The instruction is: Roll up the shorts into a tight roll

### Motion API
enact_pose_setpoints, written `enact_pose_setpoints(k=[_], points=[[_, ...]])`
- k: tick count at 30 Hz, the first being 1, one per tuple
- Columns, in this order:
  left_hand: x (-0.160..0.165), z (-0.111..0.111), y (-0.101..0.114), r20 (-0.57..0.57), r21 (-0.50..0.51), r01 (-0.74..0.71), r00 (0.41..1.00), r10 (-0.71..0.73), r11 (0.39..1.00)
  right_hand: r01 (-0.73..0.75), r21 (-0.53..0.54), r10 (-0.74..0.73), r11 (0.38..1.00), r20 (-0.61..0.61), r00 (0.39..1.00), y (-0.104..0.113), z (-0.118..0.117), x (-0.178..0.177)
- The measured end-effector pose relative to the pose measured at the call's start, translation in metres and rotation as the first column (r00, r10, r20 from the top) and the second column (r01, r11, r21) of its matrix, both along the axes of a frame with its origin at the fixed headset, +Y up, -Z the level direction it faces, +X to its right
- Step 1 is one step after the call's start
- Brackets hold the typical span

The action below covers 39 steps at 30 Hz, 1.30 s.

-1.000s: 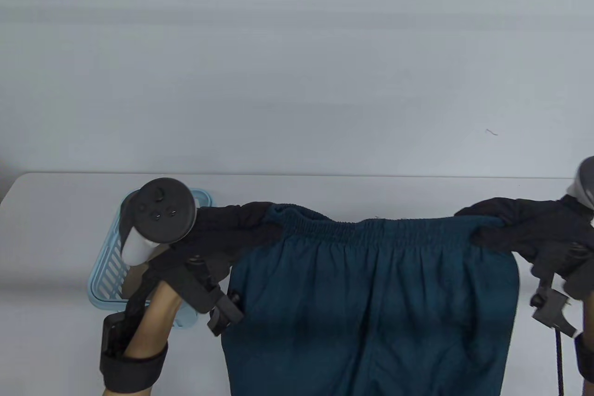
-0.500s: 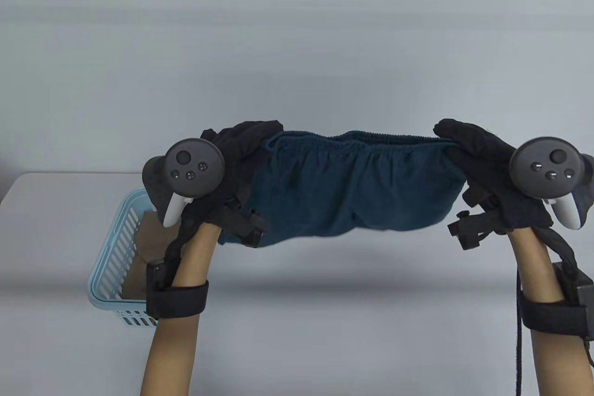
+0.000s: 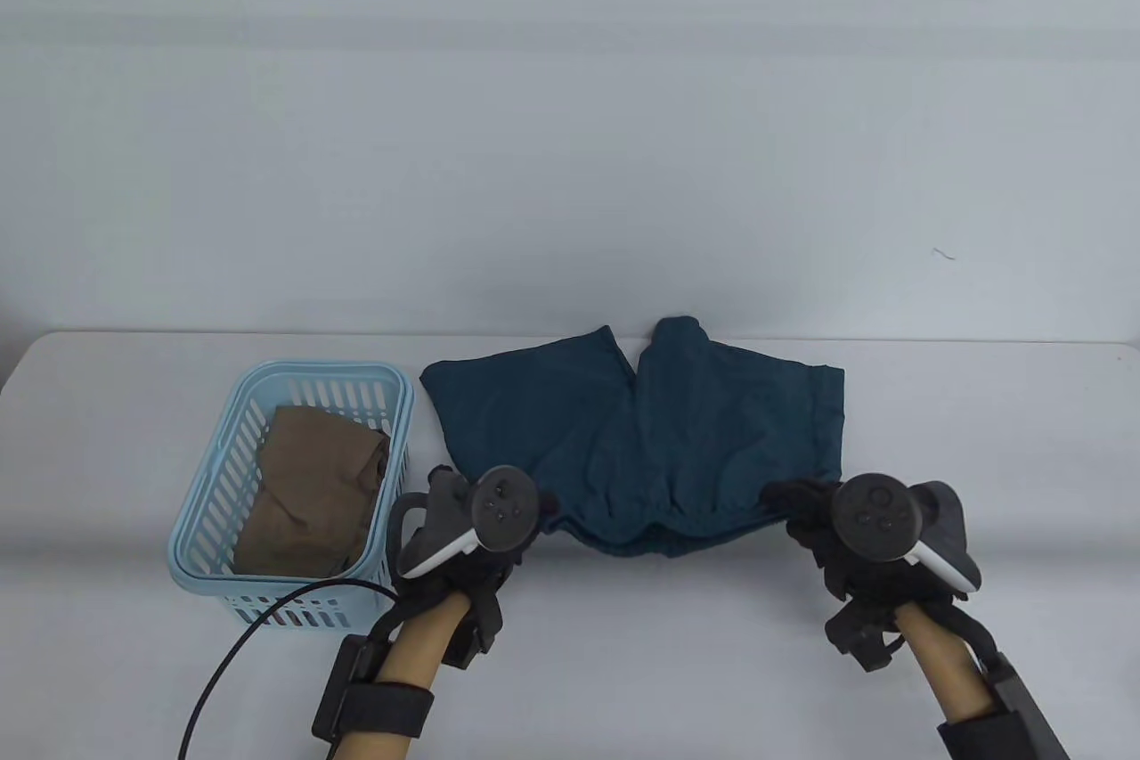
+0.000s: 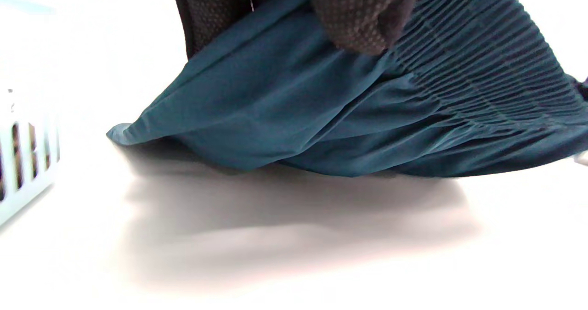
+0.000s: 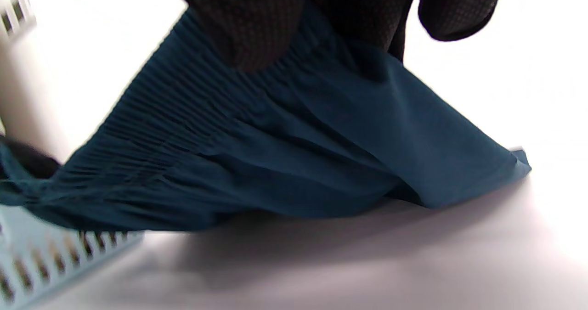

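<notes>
The dark teal shorts (image 3: 650,430) lie on the white table, legs pointing to the far edge, elastic waistband toward me. My left hand (image 3: 534,510) pinches the waistband's left end; in the left wrist view its gloved fingers (image 4: 363,20) grip the ribbed band (image 4: 482,71) a little above the table. My right hand (image 3: 788,506) pinches the waistband's right end; in the right wrist view its fingers (image 5: 257,30) grip the band (image 5: 183,112), lifted slightly. The waistband sags to the table between my hands.
A light blue plastic basket (image 3: 214,475) with a brown garment (image 3: 312,493) in it stands left of the shorts; it shows in the left wrist view (image 4: 23,163) too. A black cable (image 3: 240,644) runs by my left forearm. The table's far edge (image 3: 980,339) lies just behind the shorts.
Both hands have swung the shorts from hanging in the air down onto the table and drawn back toward me. The shorts now lie spread out with the legs away from me.
</notes>
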<state>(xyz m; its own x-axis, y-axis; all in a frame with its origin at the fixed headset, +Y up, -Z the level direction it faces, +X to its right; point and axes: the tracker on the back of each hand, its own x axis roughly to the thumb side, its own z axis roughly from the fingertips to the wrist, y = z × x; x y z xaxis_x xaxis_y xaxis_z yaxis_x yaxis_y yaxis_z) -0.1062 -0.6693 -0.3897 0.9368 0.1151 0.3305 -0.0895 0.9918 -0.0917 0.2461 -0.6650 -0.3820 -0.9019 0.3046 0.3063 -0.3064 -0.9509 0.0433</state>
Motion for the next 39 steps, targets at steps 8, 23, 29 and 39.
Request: enact_pose_setpoints(k=[8,23,29,39], points=[[0.015,0.019,-0.053,0.097,-0.159,0.134,0.988,-0.120,0.978,-0.119,-0.144,0.110,0.982,-0.069,0.992,-0.057,0.019,-0.009],[0.020,0.061,-0.097,0.237,-0.257,0.347,0.927,-0.289,0.902,-0.297,-0.458,0.222,0.838,-0.210,0.952,-0.097,0.047,-0.009],[0.018,0.058,-0.095,0.223,-0.304,0.309,0.943,-0.248,0.901,-0.279,-0.463,0.205,0.841,-0.204,0.957,-0.096,0.050,-0.011],[0.010,0.057,-0.091,0.228,-0.370,0.279,0.952,-0.205,0.886,-0.287,-0.509,0.181,0.811,-0.249,0.952,-0.091,0.057,-0.017]])
